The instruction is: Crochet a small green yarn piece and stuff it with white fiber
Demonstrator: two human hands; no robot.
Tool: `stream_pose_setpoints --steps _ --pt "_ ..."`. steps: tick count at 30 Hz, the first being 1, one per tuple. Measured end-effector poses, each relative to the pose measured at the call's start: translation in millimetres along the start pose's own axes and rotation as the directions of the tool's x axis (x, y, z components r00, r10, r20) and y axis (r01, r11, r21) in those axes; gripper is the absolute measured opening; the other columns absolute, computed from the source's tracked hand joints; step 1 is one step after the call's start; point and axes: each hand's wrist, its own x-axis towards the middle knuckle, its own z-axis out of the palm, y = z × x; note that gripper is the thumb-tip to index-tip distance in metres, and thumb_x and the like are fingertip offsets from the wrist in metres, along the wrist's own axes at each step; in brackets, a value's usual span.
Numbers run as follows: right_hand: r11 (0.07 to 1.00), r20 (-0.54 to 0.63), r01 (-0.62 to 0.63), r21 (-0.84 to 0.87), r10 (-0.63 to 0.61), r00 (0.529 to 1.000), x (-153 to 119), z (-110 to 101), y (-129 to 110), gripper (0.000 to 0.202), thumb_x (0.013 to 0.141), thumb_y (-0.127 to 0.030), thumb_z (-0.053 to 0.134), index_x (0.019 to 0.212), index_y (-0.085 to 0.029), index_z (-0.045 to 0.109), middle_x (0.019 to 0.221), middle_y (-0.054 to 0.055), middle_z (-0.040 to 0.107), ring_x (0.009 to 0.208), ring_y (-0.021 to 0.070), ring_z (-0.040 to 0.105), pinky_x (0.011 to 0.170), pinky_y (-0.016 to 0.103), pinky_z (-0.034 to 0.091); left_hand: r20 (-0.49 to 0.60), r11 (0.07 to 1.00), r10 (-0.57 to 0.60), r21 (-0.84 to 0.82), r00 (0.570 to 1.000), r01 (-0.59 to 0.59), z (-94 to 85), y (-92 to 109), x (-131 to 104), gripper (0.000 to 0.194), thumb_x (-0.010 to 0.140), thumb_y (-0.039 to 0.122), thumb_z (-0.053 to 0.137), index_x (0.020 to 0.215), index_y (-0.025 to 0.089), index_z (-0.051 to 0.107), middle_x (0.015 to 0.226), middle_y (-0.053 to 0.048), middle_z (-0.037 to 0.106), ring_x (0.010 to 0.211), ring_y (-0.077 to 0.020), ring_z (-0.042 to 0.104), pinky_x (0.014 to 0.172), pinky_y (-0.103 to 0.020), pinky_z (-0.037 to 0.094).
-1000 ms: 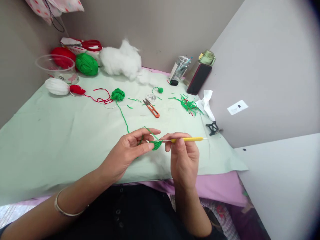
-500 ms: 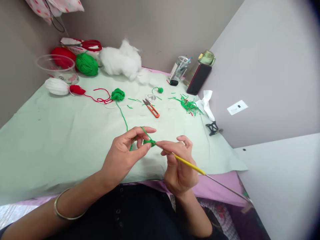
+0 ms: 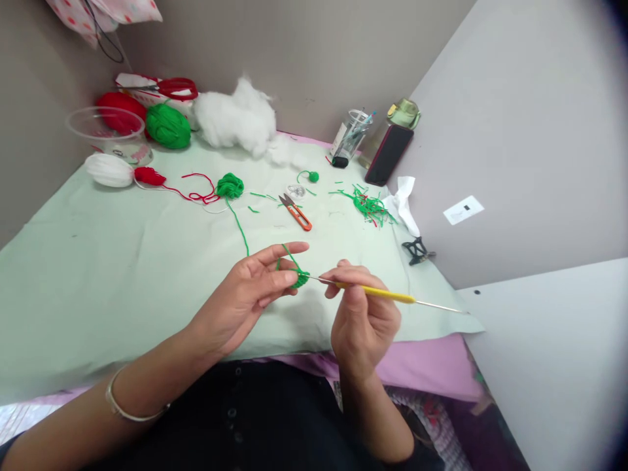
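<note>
Between the thumb and fingers of my left hand [image 3: 250, 284] is a small green crochet piece [image 3: 301, 279]. Green yarn passes over my raised left index finger and runs back to a loose green yarn bundle [image 3: 230, 186] on the table. My right hand [image 3: 366, 314] grips a crochet hook [image 3: 383, 292] by its yellow handle, closed like a pen hold. The hook's thin metal shaft points left and its tip meets the green piece; the exact stitch is too small to make out. The hook's other metal end sticks out to the right.
Orange thread snips [image 3: 296, 212] lie beyond my hands, near a small round clear case [image 3: 296, 191]. Green yarn scraps [image 3: 370, 207], a black stand [image 3: 417, 250] and a phone [image 3: 389, 156] are at right. White stuffing [image 3: 235, 118], yarn balls and a clear tub [image 3: 105, 124] stand behind.
My right hand has turned, and the hook now lies flatter, its free end higher. My left hand has rolled, bringing the green piece slightly right with more of it showing.
</note>
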Motion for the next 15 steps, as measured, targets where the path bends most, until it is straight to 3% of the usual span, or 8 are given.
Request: stream_pose_setpoints --steps 2,5,7,10,12,15 --pt "1.0 0.066 -0.004 0.001 0.004 0.998 1.1 1.8 0.2 0.02 0.104 -0.026 0.056 0.104 -0.029 0.075 0.095 0.001 0.081 0.074 0.0183 0.07 0.093 0.047 0.054 0.002 0.997 0.045 0.066 0.999 -0.045 2.4 -1.8 -1.4 0.037 0.082 0.023 0.087 0.118 0.026 0.082 0.086 0.003 0.066 0.074 -0.0084 0.054 0.08 -0.022 0.046" --pt "0.987 0.114 0.093 -0.13 -0.078 0.99 -2.5 2.9 4.7 0.023 0.103 -0.018 0.056 0.113 -0.029 0.074 0.101 0.001 0.083 0.082 0.0181 0.075 0.099 0.047 0.05 -0.033 0.986 0.121 0.122 0.992 -0.116 6.9 -6.0 -2.3 0.038 0.08 0.024 0.089 0.117 0.028 0.082 0.088 0.002 0.068 0.091 -0.0124 0.06 0.084 -0.022 0.045" --pt "0.939 0.136 0.227 -0.259 -0.197 0.971 -6.5 2.4 8.5 0.028 0.101 -0.013 0.059 0.117 -0.03 0.074 0.104 0.002 0.083 0.084 0.0173 0.076 0.103 0.047 0.047 -0.064 0.987 0.131 0.105 0.989 -0.124 8.7 -8.1 -1.5 0.041 0.079 0.026 0.091 0.12 0.029 0.081 0.089 0.002 0.068 0.09 -0.0122 0.06 0.082 -0.022 0.045" --pt "0.813 0.181 0.399 -0.424 -0.356 0.917 -9.5 -0.1 11.5 0.032 0.098 -0.012 0.064 0.119 -0.033 0.074 0.11 0.002 0.083 0.086 0.0167 0.076 0.105 0.047 0.044 -0.043 1.0 0.012 -0.002 0.999 -0.012 7.8 -8.3 1.5 0.041 0.081 0.027 0.089 0.121 0.024 0.081 0.083 0.002 0.066 0.072 -0.0085 0.052 0.072 -0.021 0.045" --pt "0.843 0.147 0.356 -0.402 -0.325 0.934 -7.7 -2.5 10.3 0.03 0.099 -0.013 0.062 0.119 -0.032 0.074 0.106 0.0 0.083 0.084 0.0165 0.076 0.106 0.048 0.045 -0.012 0.994 -0.069 -0.085 0.998 0.068 5.1 -6.6 3.9 0.035 0.081 0.026 0.087 0.115 0.02 0.083 0.079 0.002 0.062 0.063 -0.006 0.044 0.076 -0.022 0.048" --pt "0.982 0.019 0.107 -0.158 -0.105 0.994 -1.9 -4.3 4.8 0.023 0.102 -0.017 0.058 0.112 -0.03 0.075 0.093 -0.001 0.081 0.071 0.0149 0.07 0.1 0.046 0.051 -0.011 0.991 -0.056 -0.119 0.998 0.054 1.6 -4.2 5.7 0.032 0.081 0.022 0.086 0.112 0.019 0.084 0.076 0.005 0.058 0.059 -0.0039 0.038 0.091 -0.026 0.051"
